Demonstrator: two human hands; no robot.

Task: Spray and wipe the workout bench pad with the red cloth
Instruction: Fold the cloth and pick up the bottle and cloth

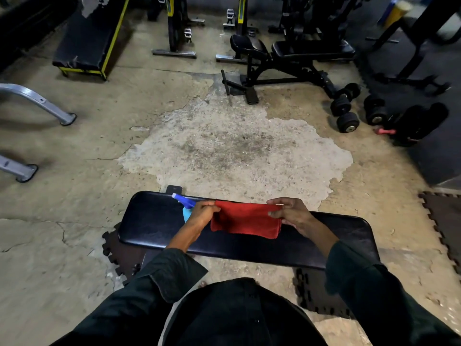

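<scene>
The left hand (203, 213) pinches the upper left corner of a folded red terry cloth (245, 219), and the right hand (290, 213) pinches its upper right corner between thumb and fingers, so both grips are clenched on the fabric. The cloth hangs stretched between them, its lower edge drooping toward the glossy black padded worktop (149, 222) of the workout bench; whether that edge touches the pad is hard to tell from this angle. Just behind the left hand stands a light blue plastic spray bottle with a darker blue trigger head (185, 204), seemingly resting on the pad and partly hidden by the knuckles. Dark sleeves (162, 275) cover both forearms. The bench sits on a cracked, worn concrete floor (224, 146), with dark interlocking foam mats (441, 211) near its ends.
</scene>
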